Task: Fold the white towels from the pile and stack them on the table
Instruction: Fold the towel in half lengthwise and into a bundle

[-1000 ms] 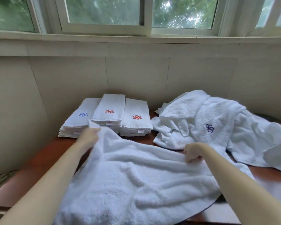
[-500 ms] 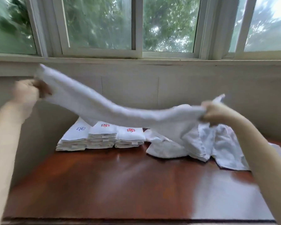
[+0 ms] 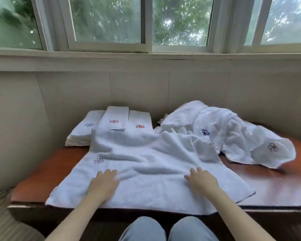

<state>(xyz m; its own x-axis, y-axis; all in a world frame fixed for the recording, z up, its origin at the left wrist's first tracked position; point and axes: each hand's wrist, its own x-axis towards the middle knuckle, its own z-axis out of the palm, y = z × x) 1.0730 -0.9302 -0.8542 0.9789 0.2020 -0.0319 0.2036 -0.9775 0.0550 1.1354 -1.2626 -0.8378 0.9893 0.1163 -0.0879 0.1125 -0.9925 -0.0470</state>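
Head view looks forward and down, close over the table (image 3: 276, 186).

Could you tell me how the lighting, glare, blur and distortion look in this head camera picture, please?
Head view: soft daylight from the windows, blown out at the top right; a pale sheen on the table at the right; the wide lens bows the sill and left wall; the pile smears at its right end; left hand and right hand, flat on the spread towel, look sharp.
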